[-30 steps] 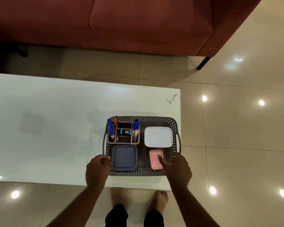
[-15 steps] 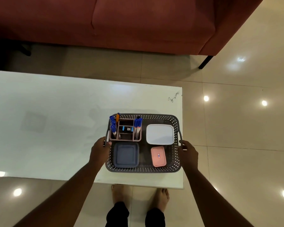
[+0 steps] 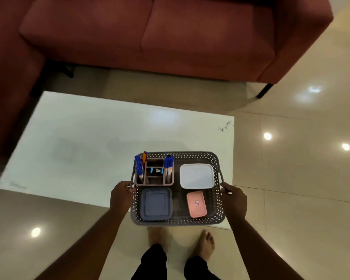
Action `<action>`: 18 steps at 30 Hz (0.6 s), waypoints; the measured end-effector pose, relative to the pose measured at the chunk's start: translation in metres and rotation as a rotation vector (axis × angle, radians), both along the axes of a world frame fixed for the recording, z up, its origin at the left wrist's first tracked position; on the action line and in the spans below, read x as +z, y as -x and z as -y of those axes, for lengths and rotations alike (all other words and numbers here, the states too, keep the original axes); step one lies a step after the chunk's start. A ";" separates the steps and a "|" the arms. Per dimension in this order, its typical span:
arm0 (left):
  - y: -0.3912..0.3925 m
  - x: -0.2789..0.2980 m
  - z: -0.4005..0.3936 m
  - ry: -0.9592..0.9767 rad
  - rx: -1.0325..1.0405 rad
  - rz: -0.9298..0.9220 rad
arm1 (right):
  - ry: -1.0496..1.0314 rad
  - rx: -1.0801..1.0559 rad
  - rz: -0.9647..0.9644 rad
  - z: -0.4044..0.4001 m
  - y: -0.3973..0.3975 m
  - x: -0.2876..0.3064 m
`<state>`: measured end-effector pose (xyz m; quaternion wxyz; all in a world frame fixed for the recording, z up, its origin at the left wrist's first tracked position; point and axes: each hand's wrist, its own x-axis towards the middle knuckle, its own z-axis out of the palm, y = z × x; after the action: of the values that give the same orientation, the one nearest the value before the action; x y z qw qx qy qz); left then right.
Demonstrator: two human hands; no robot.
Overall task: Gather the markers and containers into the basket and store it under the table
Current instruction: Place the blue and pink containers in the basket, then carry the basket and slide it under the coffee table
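I count one grey perforated basket (image 3: 177, 222) holding three lidded containers: white (image 3: 196, 176), blue-grey (image 3: 156, 204) and pink (image 3: 196, 204). A compartmented pink holder (image 3: 154, 181) in it stands several blue-capped markers (image 3: 139, 168) upright; their count is unclear. My left hand (image 3: 120, 196) and right hand (image 3: 233, 200) each curl round a side handle, with the basket over the tabletop's (image 3: 85, 142) near right corner.
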<state>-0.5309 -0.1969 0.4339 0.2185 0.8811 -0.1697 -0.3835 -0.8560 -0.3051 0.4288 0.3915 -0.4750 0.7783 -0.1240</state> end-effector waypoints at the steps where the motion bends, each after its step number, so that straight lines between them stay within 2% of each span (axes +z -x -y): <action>1: -0.003 0.012 -0.008 0.004 0.020 -0.006 | 0.012 0.025 -0.005 -0.005 -0.002 0.012; 10: -0.021 0.195 -0.073 0.148 0.140 0.083 | 0.162 0.257 0.030 -0.038 -0.030 0.196; 13: -0.034 0.228 -0.088 0.179 0.121 0.092 | 0.188 0.319 0.033 -0.042 -0.042 0.242; 18: -0.071 0.259 -0.115 0.238 0.066 0.087 | 0.252 0.336 -0.032 -0.064 -0.075 0.285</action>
<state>-0.4599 -0.0820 0.6930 0.3266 0.8699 -0.1943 -0.3144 -0.7815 -0.2413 0.7135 0.3320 -0.6453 0.6724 -0.1456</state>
